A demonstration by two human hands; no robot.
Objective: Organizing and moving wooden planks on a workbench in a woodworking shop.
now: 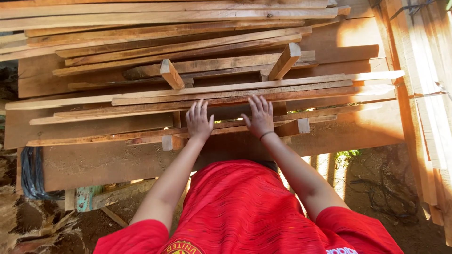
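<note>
A: Long slat (226, 101), topmost in the front of the timber stack (141, 51): how does it handle?

B: Probably stiff, rough and light; being long, it is best gripped near mid-length.

A: And the fingers?

B: Left hand (198, 123) and right hand (260, 118) lie flat, fingers spread, gripping nothing; fingertips touch the slat's near edge. Bare earth (376, 188) lies below.

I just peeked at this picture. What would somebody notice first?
First the big stack of planks, long rough boards lying crosswise and filling the top of the view. Next the two hands, left hand and right hand, laid flat with fingers spread on the planks at the near edge. Below them a bright red shirt fills the bottom, and sunlight glows on the boards at the right.
</note>
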